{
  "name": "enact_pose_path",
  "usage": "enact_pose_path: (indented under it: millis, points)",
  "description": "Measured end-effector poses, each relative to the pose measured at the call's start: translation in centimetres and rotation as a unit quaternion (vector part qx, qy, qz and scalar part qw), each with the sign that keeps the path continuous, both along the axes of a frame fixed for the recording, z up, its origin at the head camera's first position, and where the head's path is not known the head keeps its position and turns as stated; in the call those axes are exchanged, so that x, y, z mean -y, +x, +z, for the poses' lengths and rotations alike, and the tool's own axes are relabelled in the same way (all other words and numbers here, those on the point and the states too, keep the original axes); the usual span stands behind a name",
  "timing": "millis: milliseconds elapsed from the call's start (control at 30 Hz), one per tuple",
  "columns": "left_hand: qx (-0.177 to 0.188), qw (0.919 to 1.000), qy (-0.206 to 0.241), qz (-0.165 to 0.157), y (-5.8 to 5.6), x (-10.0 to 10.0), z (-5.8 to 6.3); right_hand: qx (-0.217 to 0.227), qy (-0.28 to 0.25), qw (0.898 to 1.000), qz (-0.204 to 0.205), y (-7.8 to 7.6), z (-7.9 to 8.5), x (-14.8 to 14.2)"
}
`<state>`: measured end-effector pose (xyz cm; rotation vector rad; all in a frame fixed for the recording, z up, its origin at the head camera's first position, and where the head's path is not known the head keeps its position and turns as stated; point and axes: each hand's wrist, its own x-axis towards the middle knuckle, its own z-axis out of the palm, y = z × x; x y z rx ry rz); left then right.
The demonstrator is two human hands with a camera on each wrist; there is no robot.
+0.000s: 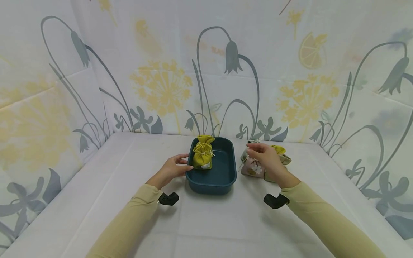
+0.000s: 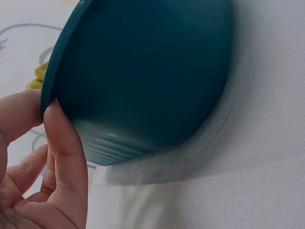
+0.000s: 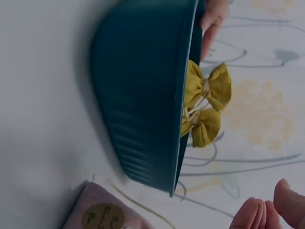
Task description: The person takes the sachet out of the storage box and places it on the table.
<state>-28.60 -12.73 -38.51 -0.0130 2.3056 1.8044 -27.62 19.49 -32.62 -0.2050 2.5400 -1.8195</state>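
A dark teal plastic basin (image 1: 222, 168) stands on the white cloth, holding two yellow drawstring pouches (image 1: 202, 157) against its left wall. My left hand (image 1: 172, 167) pinches the basin's left rim; the left wrist view shows the rim (image 2: 59, 62) between thumb and finger. Over a group of small pouches to the right of the basin hovers my right hand (image 1: 267, 159). Its thumb and fingers (image 3: 255, 212) are apart and hold nothing in the right wrist view. Below it lies a dusty-pink pouch (image 1: 252, 169) with a white flower, also seen with a round label (image 3: 102, 217).
Behind the pink pouch is a pale grey-green pouch (image 1: 244, 154), partly covered. A yellow pouch top (image 1: 279, 149) and a beige one (image 1: 285, 159) show beyond my right hand. A flower-printed curtain (image 1: 167, 89) hangs behind the table.
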Motion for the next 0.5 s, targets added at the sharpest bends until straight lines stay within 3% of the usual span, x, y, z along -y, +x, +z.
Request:
enact_pose_path:
  millis: [267,500]
  points:
    - [-0.001,1.0,0.004,-0.002,0.2,-0.1,0.1,0.01,-0.002,1.0,0.012,-0.7,0.5,1.3]
    - [0.0,1.0,0.007,-0.001,0.2,-0.1,0.1,-0.016,0.01,1.0,0.022,-1.5,0.6,2.5]
